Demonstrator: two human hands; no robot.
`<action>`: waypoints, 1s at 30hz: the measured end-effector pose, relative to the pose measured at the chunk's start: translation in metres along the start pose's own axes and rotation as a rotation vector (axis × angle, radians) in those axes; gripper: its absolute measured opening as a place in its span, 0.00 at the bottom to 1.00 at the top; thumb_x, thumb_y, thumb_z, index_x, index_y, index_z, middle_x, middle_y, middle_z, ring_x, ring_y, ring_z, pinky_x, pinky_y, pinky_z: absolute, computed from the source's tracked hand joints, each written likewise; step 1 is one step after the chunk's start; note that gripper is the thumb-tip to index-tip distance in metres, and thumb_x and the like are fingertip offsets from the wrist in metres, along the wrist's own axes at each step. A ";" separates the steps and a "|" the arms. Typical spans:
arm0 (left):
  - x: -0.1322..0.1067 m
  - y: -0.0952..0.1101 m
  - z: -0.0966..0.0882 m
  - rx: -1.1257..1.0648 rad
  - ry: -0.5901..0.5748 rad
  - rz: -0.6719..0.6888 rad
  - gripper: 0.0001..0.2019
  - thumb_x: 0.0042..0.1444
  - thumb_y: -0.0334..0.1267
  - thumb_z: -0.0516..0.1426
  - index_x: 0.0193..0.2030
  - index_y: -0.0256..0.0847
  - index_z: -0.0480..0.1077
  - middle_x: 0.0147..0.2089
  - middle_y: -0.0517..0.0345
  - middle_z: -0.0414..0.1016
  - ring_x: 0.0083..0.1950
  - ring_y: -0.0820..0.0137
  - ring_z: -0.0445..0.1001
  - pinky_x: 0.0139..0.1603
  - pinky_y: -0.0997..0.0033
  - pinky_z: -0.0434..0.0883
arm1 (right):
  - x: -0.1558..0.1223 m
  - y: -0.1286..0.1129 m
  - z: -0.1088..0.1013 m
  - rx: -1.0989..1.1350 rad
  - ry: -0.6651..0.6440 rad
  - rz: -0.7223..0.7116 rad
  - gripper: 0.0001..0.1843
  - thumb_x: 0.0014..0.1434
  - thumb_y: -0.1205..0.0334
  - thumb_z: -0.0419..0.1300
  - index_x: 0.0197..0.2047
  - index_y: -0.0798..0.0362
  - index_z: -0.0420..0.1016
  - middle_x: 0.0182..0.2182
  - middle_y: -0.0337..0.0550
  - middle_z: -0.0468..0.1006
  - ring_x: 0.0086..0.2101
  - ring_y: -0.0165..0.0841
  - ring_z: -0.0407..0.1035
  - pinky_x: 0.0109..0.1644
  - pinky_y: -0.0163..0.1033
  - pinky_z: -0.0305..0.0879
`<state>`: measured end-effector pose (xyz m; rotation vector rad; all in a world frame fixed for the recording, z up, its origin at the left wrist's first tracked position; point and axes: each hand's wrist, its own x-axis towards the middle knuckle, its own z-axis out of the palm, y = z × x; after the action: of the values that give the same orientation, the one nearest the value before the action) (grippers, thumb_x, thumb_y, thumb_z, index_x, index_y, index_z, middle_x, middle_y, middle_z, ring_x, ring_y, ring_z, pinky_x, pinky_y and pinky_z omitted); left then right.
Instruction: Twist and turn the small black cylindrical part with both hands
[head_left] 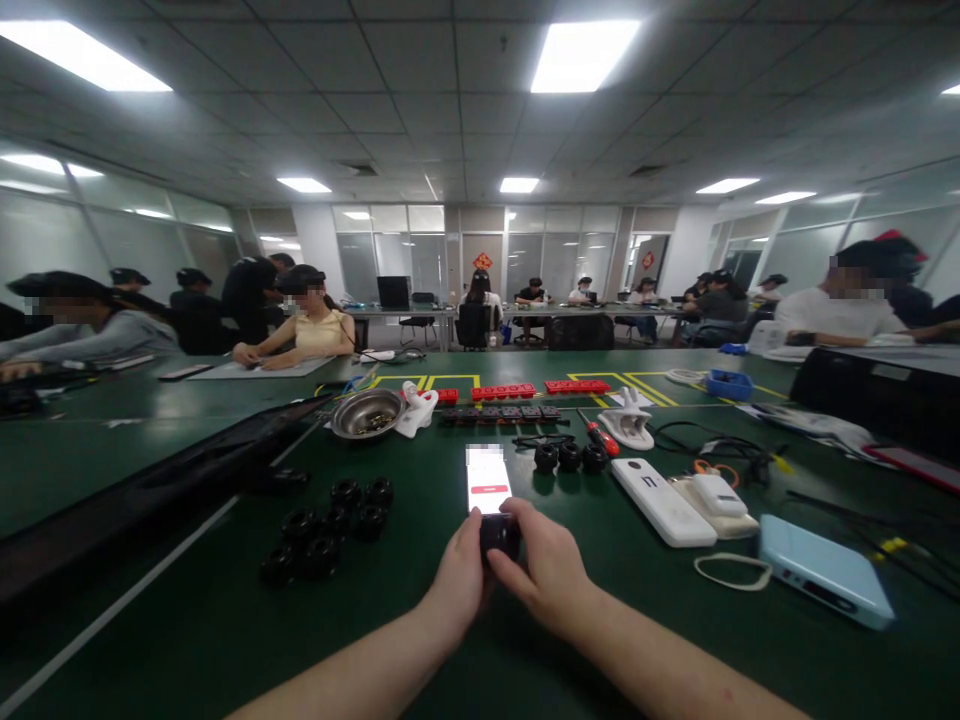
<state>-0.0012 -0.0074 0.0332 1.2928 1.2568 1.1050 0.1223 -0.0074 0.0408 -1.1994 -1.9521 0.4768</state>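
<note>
My left hand (459,580) and my right hand (547,570) meet at the middle of the green table (225,640), and both close around a small black round part (499,535). Just beyond it lies a phone (487,480) with a lit white screen. To the left, a cluster of several black rubber wheels (330,525) lies loose on the table. Three more black wheels (570,457) stand in a row behind the phone.
A metal bowl (367,413), red strips (502,392), a red-handled screwdriver (598,435), white devices (660,500), a light blue box (825,570) and cables (712,440) lie around. A black case (150,490) runs along the left. Other people sit at neighbouring tables.
</note>
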 end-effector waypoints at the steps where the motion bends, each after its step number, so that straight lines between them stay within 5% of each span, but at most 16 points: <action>1: -0.002 0.000 -0.005 0.089 -0.029 0.154 0.20 0.53 0.53 0.42 0.32 0.38 0.64 0.21 0.59 0.66 0.23 0.70 0.67 0.23 0.72 0.62 | -0.003 0.000 0.002 0.175 -0.004 0.109 0.18 0.53 0.48 0.49 0.40 0.52 0.62 0.27 0.40 0.70 0.27 0.32 0.64 0.30 0.36 0.58; 4: -0.002 -0.001 -0.016 0.486 -0.120 0.545 0.17 0.54 0.49 0.44 0.40 0.39 0.63 0.29 0.53 0.71 0.30 0.65 0.70 0.30 0.69 0.62 | -0.007 -0.003 0.014 0.704 -0.037 0.588 0.21 0.54 0.42 0.42 0.35 0.51 0.60 0.16 0.32 0.60 0.15 0.26 0.55 0.17 0.30 0.50; 6: 0.001 -0.002 -0.020 0.661 -0.125 0.607 0.16 0.56 0.47 0.42 0.40 0.39 0.62 0.29 0.53 0.71 0.29 0.64 0.70 0.29 0.69 0.61 | -0.006 -0.007 0.021 0.882 -0.072 0.801 0.23 0.53 0.39 0.42 0.35 0.51 0.59 0.13 0.29 0.56 0.12 0.24 0.50 0.14 0.27 0.44; 9: 0.005 -0.001 -0.021 0.753 -0.101 0.607 0.16 0.56 0.46 0.42 0.40 0.38 0.61 0.28 0.52 0.71 0.29 0.64 0.70 0.29 0.68 0.61 | -0.001 -0.012 0.024 0.975 -0.206 0.924 0.26 0.53 0.37 0.38 0.33 0.51 0.59 0.12 0.29 0.56 0.11 0.23 0.46 0.14 0.27 0.44; 11: 0.006 0.000 -0.018 0.703 -0.112 0.567 0.15 0.56 0.47 0.42 0.40 0.38 0.61 0.28 0.53 0.70 0.29 0.64 0.69 0.29 0.68 0.60 | 0.001 -0.011 0.023 0.901 -0.212 0.882 0.26 0.54 0.38 0.36 0.30 0.52 0.59 0.12 0.30 0.56 0.11 0.23 0.46 0.15 0.28 0.45; 13: 0.006 0.002 -0.012 0.499 -0.114 0.489 0.15 0.56 0.47 0.42 0.37 0.39 0.61 0.29 0.55 0.69 0.30 0.67 0.68 0.30 0.70 0.61 | 0.004 -0.007 0.019 0.666 -0.072 0.623 0.22 0.55 0.43 0.40 0.30 0.53 0.60 0.16 0.34 0.61 0.15 0.26 0.54 0.19 0.31 0.51; 16: 0.005 0.007 0.001 0.069 -0.068 0.080 0.17 0.55 0.51 0.39 0.32 0.40 0.58 0.23 0.61 0.62 0.23 0.72 0.63 0.24 0.73 0.59 | 0.005 0.003 0.011 0.181 0.079 0.125 0.16 0.50 0.50 0.52 0.34 0.55 0.64 0.26 0.42 0.68 0.28 0.33 0.62 0.32 0.38 0.58; 19: 0.004 0.007 0.007 -0.081 -0.063 -0.288 0.21 0.54 0.54 0.34 0.30 0.40 0.56 0.16 0.69 0.49 0.14 0.76 0.51 0.16 0.76 0.51 | 0.004 0.008 0.005 0.055 0.064 -0.009 0.20 0.44 0.53 0.59 0.40 0.54 0.65 0.34 0.46 0.69 0.36 0.37 0.62 0.40 0.42 0.57; 22: 0.004 0.001 -0.002 0.004 -0.073 -0.118 0.20 0.55 0.53 0.36 0.35 0.40 0.57 0.20 0.65 0.58 0.19 0.74 0.58 0.21 0.75 0.56 | 0.001 0.013 0.008 0.384 -0.035 0.260 0.21 0.50 0.46 0.53 0.41 0.53 0.63 0.28 0.41 0.69 0.28 0.33 0.63 0.33 0.38 0.60; 26: 0.003 -0.004 -0.019 0.473 -0.193 0.387 0.18 0.54 0.49 0.44 0.45 0.40 0.58 0.36 0.52 0.69 0.35 0.65 0.68 0.34 0.67 0.61 | 0.000 0.021 0.019 0.635 -0.201 0.469 0.27 0.55 0.40 0.38 0.37 0.54 0.61 0.12 0.31 0.59 0.12 0.25 0.52 0.15 0.31 0.54; 30: 0.004 0.000 -0.023 0.545 -0.183 0.396 0.17 0.55 0.49 0.43 0.44 0.39 0.59 0.36 0.51 0.69 0.36 0.63 0.68 0.35 0.67 0.61 | 0.000 0.024 0.026 0.720 -0.214 0.466 0.25 0.53 0.39 0.41 0.39 0.54 0.58 0.14 0.31 0.60 0.13 0.25 0.55 0.14 0.30 0.54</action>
<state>-0.0243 -0.0019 0.0354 2.0747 1.2363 0.9054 0.1157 0.0062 0.0087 -1.1273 -1.4274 1.4552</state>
